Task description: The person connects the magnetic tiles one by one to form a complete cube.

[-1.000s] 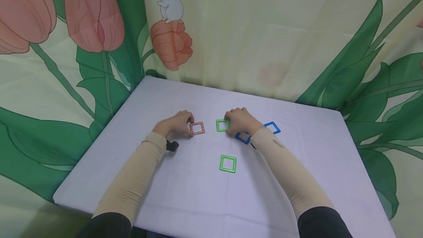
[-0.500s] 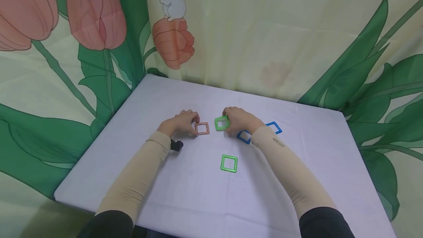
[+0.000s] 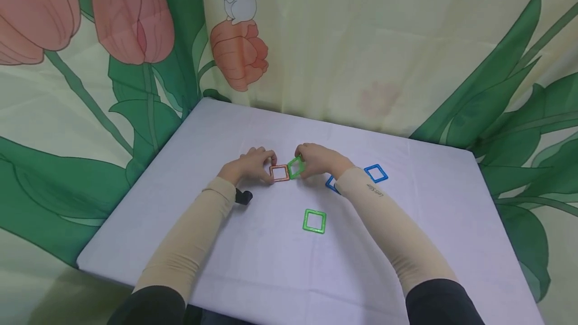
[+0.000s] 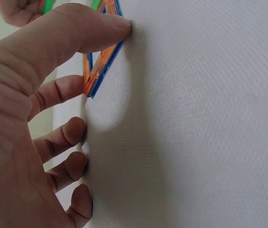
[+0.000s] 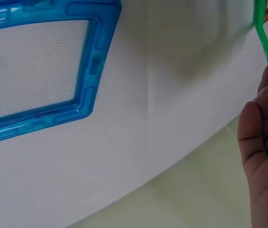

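Observation:
My left hand [image 3: 253,164] pinches an orange square magnetic tile [image 3: 281,180] between thumb and index finger, flat on the table. In the left wrist view a blue tile [image 4: 106,71] lies right under the orange one, edges lined up. The other fingers of that hand are bent and hold nothing. My right hand [image 3: 321,159] pinches a green square magnetic tile [image 3: 289,170], tilted up from the table. Its left edge meets the right edge of the orange tile, or nearly so; I cannot tell if they touch. The right wrist view shows only part of this green tile [image 5: 265,45].
A second green tile [image 3: 314,231] lies nearer the body. One blue tile [image 3: 331,187] is partly hidden by the right forearm, and another blue tile [image 3: 381,180] lies to its right. The white-covered table [image 3: 253,265] meets a printed curtain [image 3: 325,64] at the back.
My right hand has brought the green tile left and tipped it up, up to the orange tile. My left hand has shifted slightly right with the orange tile.

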A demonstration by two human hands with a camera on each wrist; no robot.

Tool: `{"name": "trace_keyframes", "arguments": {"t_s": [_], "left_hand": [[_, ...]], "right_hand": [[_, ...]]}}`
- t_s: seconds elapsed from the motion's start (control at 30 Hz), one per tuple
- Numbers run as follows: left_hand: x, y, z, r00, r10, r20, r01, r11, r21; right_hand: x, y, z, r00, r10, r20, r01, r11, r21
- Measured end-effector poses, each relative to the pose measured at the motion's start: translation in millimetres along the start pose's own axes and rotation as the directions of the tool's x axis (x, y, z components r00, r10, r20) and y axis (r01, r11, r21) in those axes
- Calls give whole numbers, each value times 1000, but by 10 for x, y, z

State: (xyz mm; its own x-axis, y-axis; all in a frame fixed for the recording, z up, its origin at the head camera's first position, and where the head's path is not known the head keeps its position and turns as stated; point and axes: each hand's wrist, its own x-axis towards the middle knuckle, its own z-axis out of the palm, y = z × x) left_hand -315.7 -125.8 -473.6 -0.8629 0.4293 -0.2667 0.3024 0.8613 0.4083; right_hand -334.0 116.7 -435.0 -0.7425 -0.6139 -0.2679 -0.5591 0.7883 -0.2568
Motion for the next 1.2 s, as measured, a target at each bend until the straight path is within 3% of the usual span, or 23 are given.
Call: {"name": "trace_keyframes", "arguments": {"t_s": [0.43, 0.9, 1.07, 1.2], "left_hand": [[18, -16, 50, 1000, -1, -16, 1, 1000, -22], [-14, -59, 51, 1000, -5, -19, 5, 999, -34], [-101, 4, 37, 1000, -24, -9, 24, 998, -52], [-223, 152, 21, 998, -65, -13, 65, 998, 1]], "right_hand": [[60, -70, -25, 999, -43, -2, 43, 994, 97], [119, -122, -29, 999, -37, 22, 34, 992, 118], [116, -134, -26, 999, -42, 21, 39, 992, 122], [115, -134, -34, 999, -33, 11, 32, 993, 117]]}}
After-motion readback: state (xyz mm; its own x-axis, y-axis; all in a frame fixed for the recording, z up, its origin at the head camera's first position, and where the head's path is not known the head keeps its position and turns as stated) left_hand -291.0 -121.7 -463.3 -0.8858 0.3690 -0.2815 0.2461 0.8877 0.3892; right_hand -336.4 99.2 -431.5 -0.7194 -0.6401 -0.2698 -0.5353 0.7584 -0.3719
